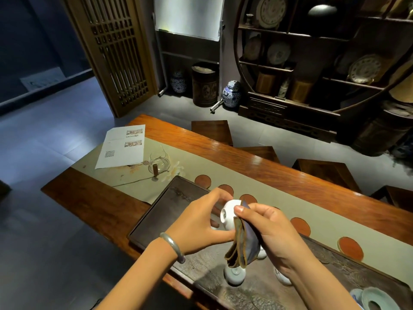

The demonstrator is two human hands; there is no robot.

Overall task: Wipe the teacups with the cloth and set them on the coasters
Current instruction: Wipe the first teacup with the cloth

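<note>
Teacups of pale glazed porcelain stood nearest the camera on the dark carved stone tea tray (312,276): one small white teacup (234,274) sat just under the hanging cloth, and another white cup (282,277) showed partly behind the right forearm. Above the tray, the left hand (201,222), a pale bangle (173,246) on its wrist, gripped a round white teacup (229,212) tipped on its side, foot towards the camera. The right hand (266,229) pinched a folded blue cloth with brown edging (242,245) against that cup, thumb on top, the cloth's folds dangling down. Beyond the hands, a row of round reddish-brown coasters (300,227) lay bare on a beige fabric runner (290,198) along the long polished wooden table (290,166). Farther left on the runner stood a clear glass pitcher (159,163) beside a printed white paper sheet (123,146). Dark wooden stools (211,130) lined the table's far side on a grey tiled floor. At the back stood a round dark wood display shelf (312,63) holding plates, a blue-and-white porcelain jar (231,93), and a wooden lattice screen (116,52).
</note>
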